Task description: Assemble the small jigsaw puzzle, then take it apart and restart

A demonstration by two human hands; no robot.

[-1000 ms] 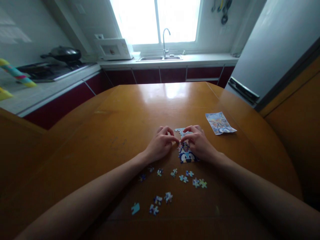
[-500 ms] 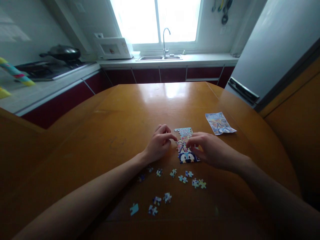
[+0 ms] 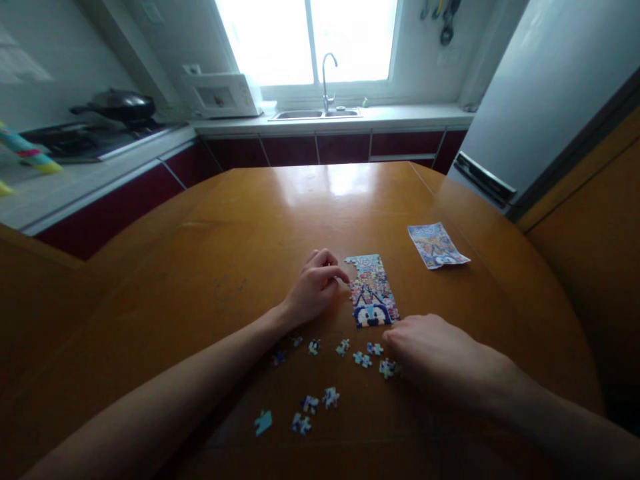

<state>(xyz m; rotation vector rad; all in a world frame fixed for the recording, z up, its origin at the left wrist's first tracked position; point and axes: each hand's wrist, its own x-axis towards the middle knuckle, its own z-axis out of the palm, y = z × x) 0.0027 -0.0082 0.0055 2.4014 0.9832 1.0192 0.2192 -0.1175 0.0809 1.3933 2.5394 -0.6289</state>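
Observation:
A partly assembled colourful jigsaw [image 3: 371,291] lies on the round wooden table [image 3: 280,227]. My left hand [image 3: 314,291] rests curled on the table just left of it, fingertips touching its left edge. My right hand [image 3: 431,350] hovers palm down below the jigsaw, over the right end of a row of several loose pieces [image 3: 364,359]; its fingertips hide one piece and its grip is hidden. More loose pieces [image 3: 314,405] lie nearer me, one of them face down and pale blue [image 3: 263,421].
A printed picture sheet [image 3: 437,245] lies at the table's right. Beyond the table runs a kitchen counter with a sink and tap [image 3: 324,100], a white microwave [image 3: 221,96] and a wok on a stove [image 3: 117,107]. A grey fridge [image 3: 540,100] stands right.
My right hand left the jigsaw and moved down toward me to the row of loose pieces. My left hand stayed beside the jigsaw's left edge.

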